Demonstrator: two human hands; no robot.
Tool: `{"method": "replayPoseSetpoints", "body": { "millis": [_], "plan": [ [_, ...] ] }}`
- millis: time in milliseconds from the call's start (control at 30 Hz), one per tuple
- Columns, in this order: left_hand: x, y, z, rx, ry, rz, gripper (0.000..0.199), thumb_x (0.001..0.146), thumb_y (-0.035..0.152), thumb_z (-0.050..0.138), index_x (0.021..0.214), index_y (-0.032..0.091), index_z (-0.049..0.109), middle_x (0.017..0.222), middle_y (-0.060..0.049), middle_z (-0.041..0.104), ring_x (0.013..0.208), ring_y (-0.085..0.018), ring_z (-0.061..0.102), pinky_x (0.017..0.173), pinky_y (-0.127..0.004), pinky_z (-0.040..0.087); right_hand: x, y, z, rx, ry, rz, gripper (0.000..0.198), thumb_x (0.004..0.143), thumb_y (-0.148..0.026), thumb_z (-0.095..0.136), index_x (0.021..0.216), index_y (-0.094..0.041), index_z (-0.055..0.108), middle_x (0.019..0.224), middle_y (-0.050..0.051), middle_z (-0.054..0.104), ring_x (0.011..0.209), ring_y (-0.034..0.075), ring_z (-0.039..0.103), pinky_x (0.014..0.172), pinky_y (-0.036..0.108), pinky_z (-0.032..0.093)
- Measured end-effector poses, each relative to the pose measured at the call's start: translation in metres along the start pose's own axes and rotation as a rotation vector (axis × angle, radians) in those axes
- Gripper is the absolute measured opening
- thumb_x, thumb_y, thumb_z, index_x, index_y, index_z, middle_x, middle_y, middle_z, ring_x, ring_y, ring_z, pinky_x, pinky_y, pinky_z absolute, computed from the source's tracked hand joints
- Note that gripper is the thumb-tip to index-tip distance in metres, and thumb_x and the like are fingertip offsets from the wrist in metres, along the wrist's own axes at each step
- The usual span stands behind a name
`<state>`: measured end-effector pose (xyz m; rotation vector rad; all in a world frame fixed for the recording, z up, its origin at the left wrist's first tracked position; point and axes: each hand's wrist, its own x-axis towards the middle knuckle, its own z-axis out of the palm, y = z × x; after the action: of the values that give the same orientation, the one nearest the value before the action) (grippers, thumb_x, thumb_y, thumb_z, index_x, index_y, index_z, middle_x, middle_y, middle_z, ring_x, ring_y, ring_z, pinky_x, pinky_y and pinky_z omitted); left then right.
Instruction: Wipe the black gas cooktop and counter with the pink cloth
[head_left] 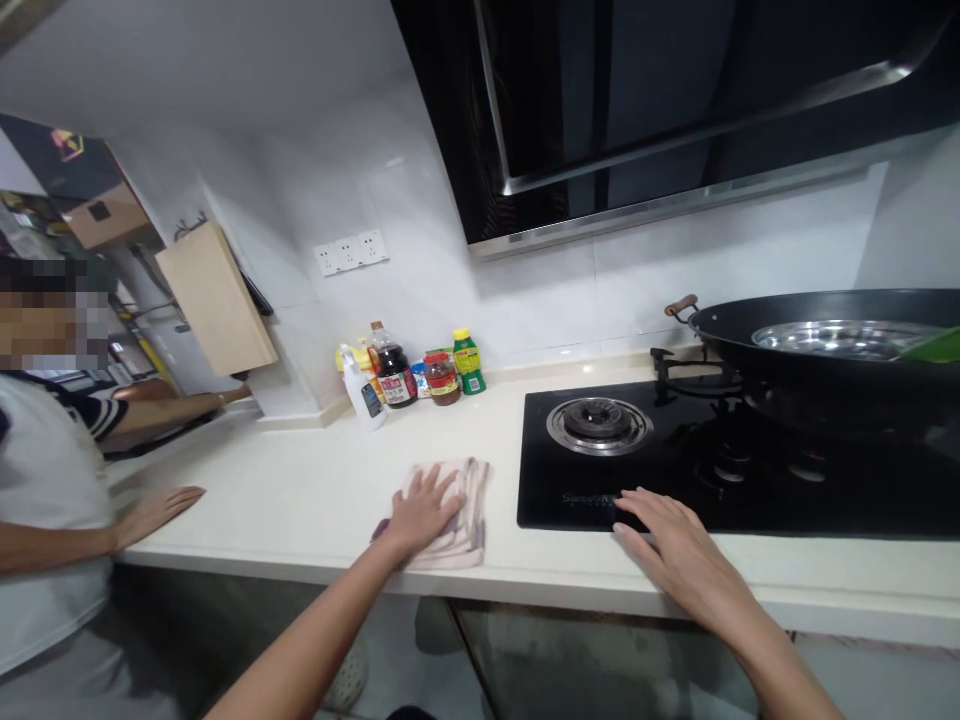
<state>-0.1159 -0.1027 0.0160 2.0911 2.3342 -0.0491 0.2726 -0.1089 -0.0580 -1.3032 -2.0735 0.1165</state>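
My left hand (426, 515) lies flat with spread fingers on a folded striped cloth (471, 500), pressing it to the white countertop (285, 490). Part of the cloth is hidden under the palm. At the front edge of the black gas stove (637, 480), my right hand (671, 540) rests with its fingers stretched out and nothing in it. Its fingertips reach onto the glass near the left burner (600, 420).
Along the wall stand a white spray bottle (361, 392), a dark sauce bottle (394, 370), a red-lidded jar (441, 380) and a green bottle (466, 362). A large wok (720, 325) sits on the stove's right. Overhead hangs a range hood (675, 110). Another person (52, 480) leans on the counter at left.
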Motion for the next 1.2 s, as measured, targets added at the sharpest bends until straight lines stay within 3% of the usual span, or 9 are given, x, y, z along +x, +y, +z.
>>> {"method": "replayPoseSetpoints", "body": {
  "millis": [100,200,367,500,600,700,867,1000,1200],
  "plan": [
    [-0.024,0.041,0.0,-0.022,-0.007,0.149,0.063,0.1,0.066,0.028,0.159,0.042,0.031,0.172,0.005,0.014,0.158,-0.031,0.009,0.121,-0.063,0.019,0.0,0.003,0.002,0.041,0.024,0.007,0.051,0.102,-0.056,0.04,0.131,-0.021,0.064,0.142,0.011,0.063,0.138,0.029,0.052,0.121,0.058,0.032],
    [-0.049,0.073,0.007,-0.065,0.067,0.266,0.065,0.101,0.065,0.03,0.16,0.038,0.028,0.171,0.001,0.018,0.158,-0.034,0.012,0.12,-0.065,0.022,0.001,0.008,0.007,0.036,0.052,0.006,0.054,0.102,-0.057,0.036,0.13,-0.02,0.064,0.14,0.011,0.063,0.138,0.029,0.052,0.122,0.057,0.031],
    [-0.087,0.106,0.049,-0.084,0.388,0.39,0.066,0.099,0.061,0.042,0.16,0.04,0.028,0.169,-0.004,0.026,0.152,-0.04,0.029,0.114,-0.069,0.03,0.001,0.014,0.013,0.019,0.053,0.019,0.057,0.101,-0.06,0.034,0.127,-0.02,0.067,0.14,0.011,0.064,0.138,0.029,0.051,0.122,0.058,0.029],
    [-0.109,0.138,0.09,-0.026,0.663,0.509,0.078,0.092,0.068,0.05,0.16,0.036,0.031,0.169,-0.008,0.027,0.149,-0.044,0.031,0.108,-0.07,0.034,-0.001,0.017,0.014,0.011,0.065,-0.016,0.054,0.102,-0.058,0.035,0.127,-0.023,0.067,0.139,0.009,0.064,0.138,0.029,0.052,0.121,0.059,0.031],
    [-0.11,0.159,0.108,0.015,0.785,0.621,0.076,0.091,0.07,0.049,0.158,0.037,0.035,0.167,-0.007,0.032,0.15,-0.042,0.03,0.109,-0.066,0.031,-0.003,0.022,0.015,0.016,0.066,-0.038,0.053,0.101,-0.059,0.033,0.125,-0.026,0.068,0.138,0.009,0.065,0.137,0.03,0.053,0.119,0.06,0.034],
    [-0.101,0.16,0.115,0.04,0.874,0.67,0.068,0.093,0.065,0.051,0.155,0.041,0.039,0.163,-0.002,0.041,0.148,-0.035,0.036,0.111,-0.056,0.03,-0.003,0.027,0.016,0.004,0.067,-0.053,0.056,0.1,-0.062,0.032,0.123,-0.027,0.069,0.136,0.009,0.067,0.135,0.031,0.055,0.118,0.061,0.035],
    [-0.09,0.106,0.114,0.017,0.815,0.619,0.075,0.088,0.065,0.061,0.153,0.031,0.045,0.151,-0.006,0.057,0.135,-0.032,0.052,0.111,-0.047,0.033,-0.003,0.024,0.011,-0.041,0.045,-0.038,0.051,0.102,-0.059,0.035,0.122,-0.027,0.07,0.139,0.008,0.064,0.137,0.031,0.053,0.118,0.06,0.036],
    [-0.094,0.028,0.109,0.081,0.716,0.462,0.08,0.083,0.052,0.073,0.152,0.02,0.046,0.147,-0.015,0.059,0.136,-0.035,0.052,0.116,-0.049,0.03,-0.004,0.018,0.008,-0.054,0.039,-0.048,0.052,0.101,-0.06,0.038,0.123,-0.025,0.07,0.139,0.008,0.064,0.139,0.03,0.051,0.12,0.059,0.033],
    [-0.098,-0.096,0.093,0.231,0.632,0.148,0.072,0.068,0.038,0.086,0.135,0.028,0.064,0.146,-0.016,0.059,0.136,-0.04,0.051,0.116,-0.057,0.029,-0.004,0.014,0.012,-0.056,0.053,-0.032,0.053,0.1,-0.061,0.04,0.123,-0.023,0.07,0.14,0.01,0.064,0.139,0.03,0.05,0.121,0.058,0.031]
  ]
}}
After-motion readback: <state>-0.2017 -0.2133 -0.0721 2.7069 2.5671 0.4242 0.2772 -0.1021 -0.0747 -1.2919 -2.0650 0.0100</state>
